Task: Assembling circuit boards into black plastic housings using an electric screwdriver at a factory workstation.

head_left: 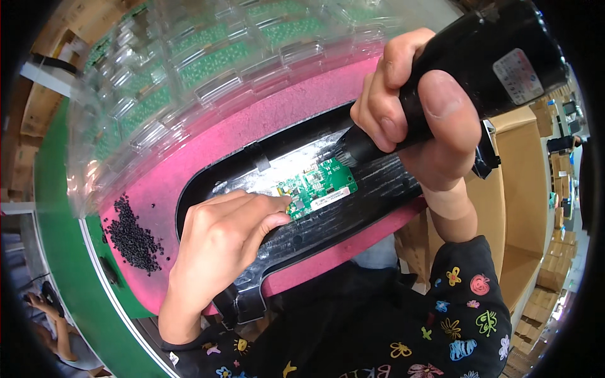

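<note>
A green circuit board (pixel 321 186) with a white label strip lies inside a long black plastic housing (pixel 296 236), whose inner floor is partly shiny. My left hand (pixel 224 230) pinches the board's left end between thumb and fingers. My right hand (pixel 441 120) is wrapped round a thick black electric screwdriver (pixel 482 60) with a small label on its body. Its narrow end points down at the board's upper right edge, where ribs show. The very tip is hidden, so I cannot tell whether it touches the board.
A pink mat (pixel 246 135) lies under the housing on a green table (pixel 57 189). To the left is a heap of small black screws (pixel 132 236). Clear plastic trays (pixel 208 63) with green boards stand behind. An open cardboard box (pixel 523 189) is at right; another person's hand (pixel 41 302) shows lower left.
</note>
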{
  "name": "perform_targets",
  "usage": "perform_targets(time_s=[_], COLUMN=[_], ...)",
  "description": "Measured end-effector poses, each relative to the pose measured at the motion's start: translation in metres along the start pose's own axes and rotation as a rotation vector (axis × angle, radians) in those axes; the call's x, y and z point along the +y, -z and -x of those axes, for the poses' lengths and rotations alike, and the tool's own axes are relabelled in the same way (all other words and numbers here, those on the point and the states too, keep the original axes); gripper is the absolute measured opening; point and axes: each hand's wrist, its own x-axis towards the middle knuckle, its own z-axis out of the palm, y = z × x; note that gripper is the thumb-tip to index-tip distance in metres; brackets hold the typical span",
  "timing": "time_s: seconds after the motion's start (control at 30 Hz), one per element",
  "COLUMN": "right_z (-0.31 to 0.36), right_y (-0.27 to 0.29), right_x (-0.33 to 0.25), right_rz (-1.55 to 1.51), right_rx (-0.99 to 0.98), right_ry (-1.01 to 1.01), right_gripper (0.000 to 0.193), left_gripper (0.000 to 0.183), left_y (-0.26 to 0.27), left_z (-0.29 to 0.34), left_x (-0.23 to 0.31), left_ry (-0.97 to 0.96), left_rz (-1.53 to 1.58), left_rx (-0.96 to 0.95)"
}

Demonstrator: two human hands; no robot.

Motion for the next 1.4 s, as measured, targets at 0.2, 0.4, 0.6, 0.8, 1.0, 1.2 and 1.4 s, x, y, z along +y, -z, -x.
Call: perform_targets(time_s=[0.2,0.4,0.6,0.8,1.0,1.2,1.4], right_z=[-0.004,0.0,0.01,0.011,0.012,0.016,0.018], right_y=[-0.005,-0.011,-0.008,-0.011,-0.034,-0.039,-0.037], right_x=[0.001,0.001,-0.023,-0.027,-0.03,-0.034,-0.031], right_rz=[0.035,-0.026,-0.58,-0.59,-0.805,-0.773,-0.823], right_rx=[-0.087,-0.104,-0.322,-0.316,-0.091,-0.007,-0.03], right_ry=[-0.007,0.034,0.115,0.209,0.414,0.497,0.492], right_gripper=[0.032,0.041,0.047,0.041,0.038,0.036,0.035], left_gripper=[0.01,0.011,0.016,0.018,0.017,0.019,0.02], left_y=[0.0,-0.001,0.0,0.003,0.003,0.007,0.0], left_z=[-0.003,0.004,-0.004,0.001,0.003,0.004,0.003], left_x=[-0.005,-0.007,-0.004,-0.005,-0.007,-0.004,-0.007], left_ry=[0.008,0.029,-0.219,-0.242,-0.172,-0.21,-0.238], left_rz=[0.061,0.074,0.164,0.139,0.267,0.252,0.199], left_rx=[-0.01,0.009,0.171,0.183,0.206,0.203,0.267])
